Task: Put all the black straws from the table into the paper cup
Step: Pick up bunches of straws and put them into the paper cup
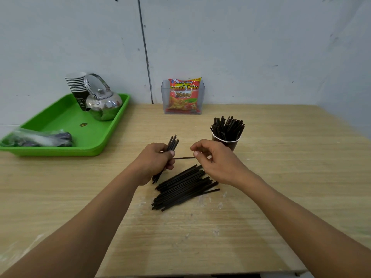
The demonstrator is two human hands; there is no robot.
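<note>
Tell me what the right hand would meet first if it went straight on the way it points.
Its fingers point left; first in line is the left hand, gripping a bundle of straws. The single straw pinched in the right hand leads, its tip close to that hand; depth is unclear.

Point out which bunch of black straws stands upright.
The bunch in the paper cup, beyond the right hand. The pile on the table lies flat; the left hand grips its bundle at a slant.
</note>
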